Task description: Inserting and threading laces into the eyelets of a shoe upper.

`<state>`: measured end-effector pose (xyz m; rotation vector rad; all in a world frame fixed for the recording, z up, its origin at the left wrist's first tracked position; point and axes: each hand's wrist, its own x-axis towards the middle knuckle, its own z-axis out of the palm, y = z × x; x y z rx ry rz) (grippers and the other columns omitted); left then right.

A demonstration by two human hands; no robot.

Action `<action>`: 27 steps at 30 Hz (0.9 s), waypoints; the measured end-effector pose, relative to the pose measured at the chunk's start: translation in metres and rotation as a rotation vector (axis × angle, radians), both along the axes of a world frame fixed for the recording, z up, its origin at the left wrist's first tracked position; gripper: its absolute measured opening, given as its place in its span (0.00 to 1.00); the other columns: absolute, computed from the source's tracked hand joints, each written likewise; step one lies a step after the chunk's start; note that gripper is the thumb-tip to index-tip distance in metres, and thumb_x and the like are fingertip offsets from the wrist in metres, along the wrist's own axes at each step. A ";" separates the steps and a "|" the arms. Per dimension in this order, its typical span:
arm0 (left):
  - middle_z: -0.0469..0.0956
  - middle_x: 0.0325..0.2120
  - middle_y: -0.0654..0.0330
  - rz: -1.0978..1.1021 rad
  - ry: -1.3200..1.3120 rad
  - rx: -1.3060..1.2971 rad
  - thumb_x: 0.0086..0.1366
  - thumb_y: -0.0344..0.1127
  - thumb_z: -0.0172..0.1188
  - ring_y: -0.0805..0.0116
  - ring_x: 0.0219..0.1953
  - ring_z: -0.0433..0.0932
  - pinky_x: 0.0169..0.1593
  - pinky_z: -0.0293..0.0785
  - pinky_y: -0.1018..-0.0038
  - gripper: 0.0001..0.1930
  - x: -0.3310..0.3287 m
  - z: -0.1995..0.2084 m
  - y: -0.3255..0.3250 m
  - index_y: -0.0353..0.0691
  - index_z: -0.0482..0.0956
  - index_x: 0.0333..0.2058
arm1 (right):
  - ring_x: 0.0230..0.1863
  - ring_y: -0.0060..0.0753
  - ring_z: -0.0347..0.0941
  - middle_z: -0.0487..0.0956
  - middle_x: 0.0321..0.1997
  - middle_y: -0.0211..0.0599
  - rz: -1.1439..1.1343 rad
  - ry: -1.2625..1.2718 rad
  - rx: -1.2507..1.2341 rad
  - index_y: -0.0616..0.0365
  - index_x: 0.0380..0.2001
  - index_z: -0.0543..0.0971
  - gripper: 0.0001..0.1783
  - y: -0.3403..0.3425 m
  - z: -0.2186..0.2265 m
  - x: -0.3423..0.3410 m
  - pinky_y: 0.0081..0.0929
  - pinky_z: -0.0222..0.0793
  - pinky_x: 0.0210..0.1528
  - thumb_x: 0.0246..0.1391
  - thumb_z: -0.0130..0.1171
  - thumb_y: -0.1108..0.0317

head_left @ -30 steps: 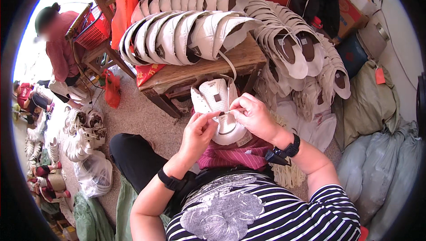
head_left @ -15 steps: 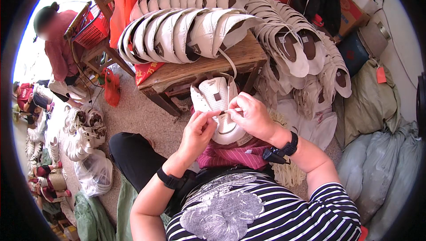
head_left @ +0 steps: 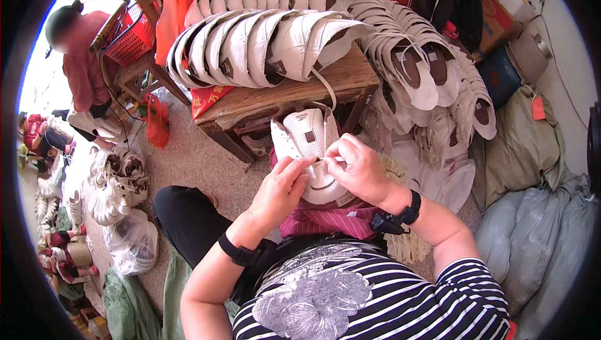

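On my lap lies a cream shoe upper [head_left: 305,132] with a perforated tongue and a small dark patch. My left hand [head_left: 282,188] is closed at its left side, thumb and forefinger pinching at the lower end of the lacing opening. On the other side my right hand [head_left: 363,168] is closed in a pinch on a thin white strip, seemingly a shoelace [head_left: 340,160]. The fingers partly hide where it meets the upper. Beneath the upper is a dark pink striped cloth [head_left: 325,222].
Rows of nested shoe uppers [head_left: 244,49] rest on a wooden bench [head_left: 282,102] ahead. More uppers [head_left: 413,65] hang right of it. Cream laces [head_left: 407,246] hang by my right thigh. Full sacks [head_left: 532,240] stand at right. A seated person [head_left: 84,65] is at far left, near a red basket [head_left: 131,36].
My left fingers have shifted slightly up and right along the upper. My right hand has moved slightly right, still pinching. The upper has barely moved.
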<state>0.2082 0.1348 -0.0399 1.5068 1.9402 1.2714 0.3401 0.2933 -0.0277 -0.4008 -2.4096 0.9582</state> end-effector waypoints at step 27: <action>0.71 0.30 0.60 -0.006 -0.088 0.025 0.59 0.20 0.58 0.70 0.31 0.73 0.34 0.72 0.75 0.19 -0.003 -0.010 0.002 0.39 0.77 0.51 | 0.29 0.44 0.74 0.72 0.28 0.40 0.064 -0.025 0.128 0.57 0.30 0.74 0.06 0.006 -0.003 -0.001 0.38 0.71 0.31 0.47 0.61 0.73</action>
